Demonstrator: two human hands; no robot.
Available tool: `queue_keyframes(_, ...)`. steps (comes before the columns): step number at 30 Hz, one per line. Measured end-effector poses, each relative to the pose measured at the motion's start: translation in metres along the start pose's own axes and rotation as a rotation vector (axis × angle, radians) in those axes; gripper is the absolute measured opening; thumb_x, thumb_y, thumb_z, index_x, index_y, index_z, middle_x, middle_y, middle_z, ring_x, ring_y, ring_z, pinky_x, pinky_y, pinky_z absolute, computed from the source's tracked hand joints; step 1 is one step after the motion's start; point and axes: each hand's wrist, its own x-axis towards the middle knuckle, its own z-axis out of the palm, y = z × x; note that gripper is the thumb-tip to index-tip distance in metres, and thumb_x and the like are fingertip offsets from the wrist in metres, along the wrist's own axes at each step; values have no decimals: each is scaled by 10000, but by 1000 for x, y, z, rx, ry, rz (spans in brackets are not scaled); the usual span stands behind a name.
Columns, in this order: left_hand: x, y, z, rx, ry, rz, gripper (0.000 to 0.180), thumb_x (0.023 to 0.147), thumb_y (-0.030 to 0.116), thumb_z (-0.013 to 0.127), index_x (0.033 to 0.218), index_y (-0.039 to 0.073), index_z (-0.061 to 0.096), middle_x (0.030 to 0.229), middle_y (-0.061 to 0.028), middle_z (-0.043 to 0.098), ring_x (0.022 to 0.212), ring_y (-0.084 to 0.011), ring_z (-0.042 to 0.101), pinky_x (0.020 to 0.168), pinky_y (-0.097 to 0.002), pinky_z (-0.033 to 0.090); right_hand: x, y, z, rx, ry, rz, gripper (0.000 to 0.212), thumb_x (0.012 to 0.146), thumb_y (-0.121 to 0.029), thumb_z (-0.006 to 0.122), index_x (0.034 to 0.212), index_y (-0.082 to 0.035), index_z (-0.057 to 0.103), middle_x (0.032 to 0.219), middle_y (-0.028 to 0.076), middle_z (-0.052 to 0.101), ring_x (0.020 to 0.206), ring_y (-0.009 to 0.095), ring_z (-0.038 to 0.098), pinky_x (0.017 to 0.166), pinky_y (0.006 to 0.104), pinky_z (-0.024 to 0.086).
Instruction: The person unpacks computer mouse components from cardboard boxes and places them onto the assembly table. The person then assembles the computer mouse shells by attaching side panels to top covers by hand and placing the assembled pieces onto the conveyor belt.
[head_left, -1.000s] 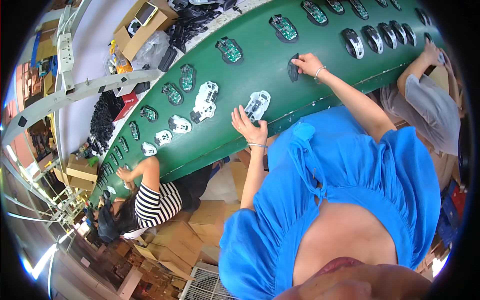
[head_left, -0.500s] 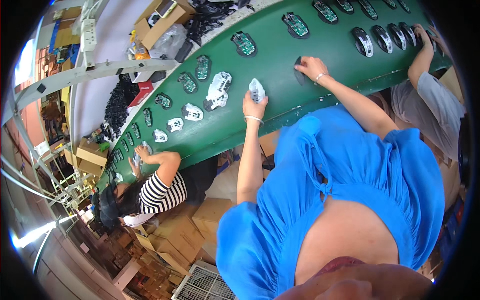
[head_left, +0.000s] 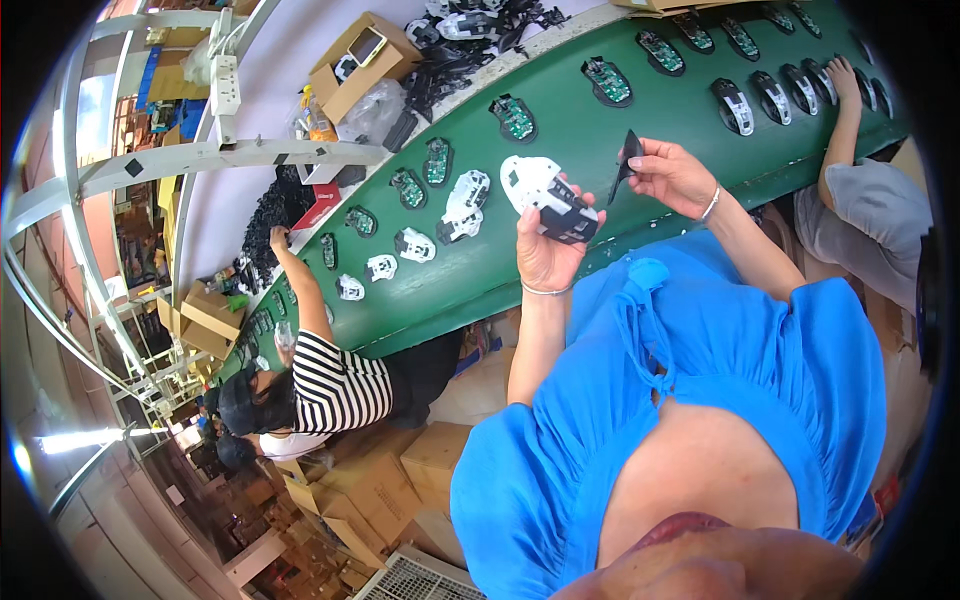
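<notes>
Raised higher over the green counter (head_left: 480, 290), the white-and-black mouse shell (head_left: 548, 190) fills the grip of the left hand (head_left: 550, 262), the right hand (head_left: 677, 180) pinching a black cover (head_left: 625, 165) that a loosened hold could drop.

white-and-black mouse shell (head_left: 547, 196), tilted, just beside a thin dark curved panel (head_left: 624, 165), near-upright

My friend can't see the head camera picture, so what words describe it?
A person's left hand holds a white mouse shell, their right hand a thin black piece, above a green table. Circuit boards and more shells lie on it.
</notes>
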Motion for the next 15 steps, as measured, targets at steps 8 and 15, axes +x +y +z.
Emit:
queue_keyframes(8,-9,-8,30,-193,-10,8,442,816,346,618,1159,74,553,1129,-158,582,1062,-333,544,963,-523,410,-24,-38,46,-174,-134,-538,180,798,-50,656,963,5,610,888,66,603,781,129,579,708,248,478)
queue_keyframes(15,-3,-7,45,-118,-57,28,533,817,390,579,1168,-2,493,931,-121,554,900,-268,562,871,-440,486,-21,-32,57,-487,-156,-1121,153,800,6,635,948,11,597,1006,115,582,941,174,565,792,290,480)
